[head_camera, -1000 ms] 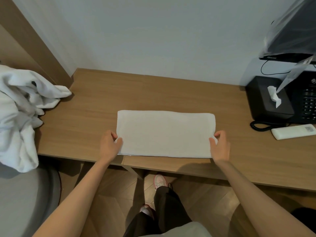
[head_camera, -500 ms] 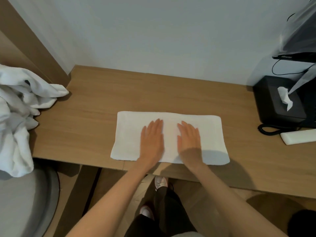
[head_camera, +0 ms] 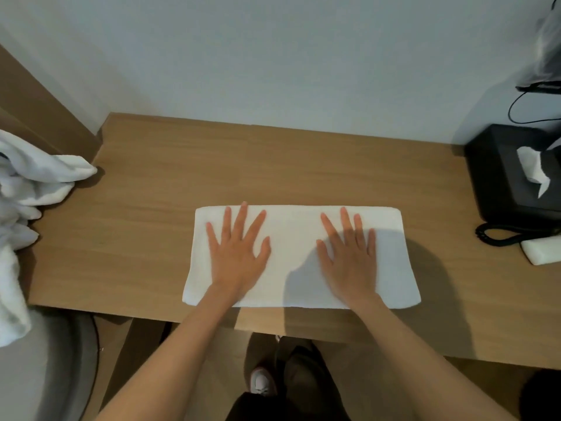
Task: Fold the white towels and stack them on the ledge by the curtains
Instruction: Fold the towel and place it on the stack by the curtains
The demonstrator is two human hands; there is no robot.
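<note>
Folded towel [head_camera: 291, 259]: a long white band lying flat on the desk [head_camera: 145, 226], close to the front edge and parallel to it, about midway between the left and right ends.

Pressed from above by both palms. Left hand [head_camera: 238, 253] on the left half, right hand [head_camera: 349, 256] on the right half. Fingers straight and fanned, nothing gripped or pinched, only bearing down on the cloth.

Half a second back, side by side at the middle of the towel; now spread well apart toward its short ends. A second back, pinching those short ends. Read as a smoothing stroke from the centre outward: fold laid down, creases being pushed out. Probably ready for a further fold across the short way, then carrying off.

Farther out, at the desk's left end, a heap of unfolded towels [head_camera: 18, 208] spilling over the edge, judged as work remaining. At the right end, a black tissue box [head_camera: 501, 183] with a tissue standing up, and a white remote [head_camera: 543, 250] nearer the front edge.

No ledge, no curtains, no finished stack in view. Task judged early.
</note>
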